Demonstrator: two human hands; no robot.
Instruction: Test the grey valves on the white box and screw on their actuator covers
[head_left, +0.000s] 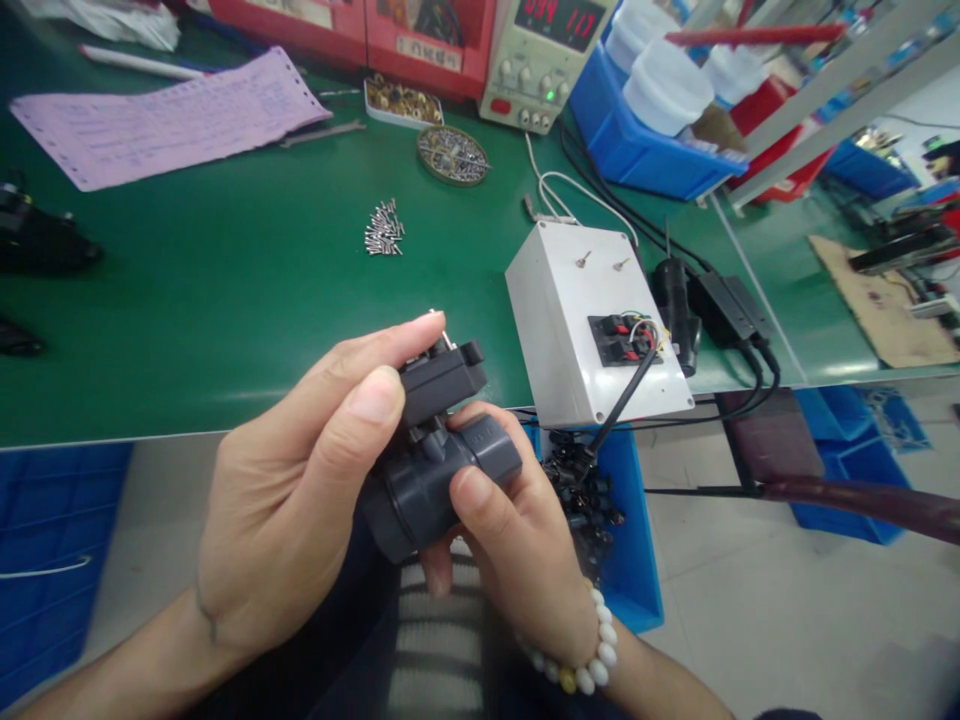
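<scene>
My right hand (517, 540) is wrapped round a dark grey plastic pipe valve (442, 480), its thumb on the side of the round body. On top of the valve's short neck sits a flat black plastic block (442, 383). My left hand (300, 470) grips that block between thumb and fingers. By the left index fingertip, a small silver screw (448, 338) stands up from the block; whether the finger touches it I cannot tell. Beyond my hands, a small pile of silver screws (384, 230) lies on the green table (247, 290).
A grey switch box (555, 330) with wired terminals stands at the right. Behind are a round dish of screws (452, 155), a tray of brass parts (403, 103), a power supply (536, 60) and a pink sheet (172, 120). A blue bin (637, 560) sits below the table edge.
</scene>
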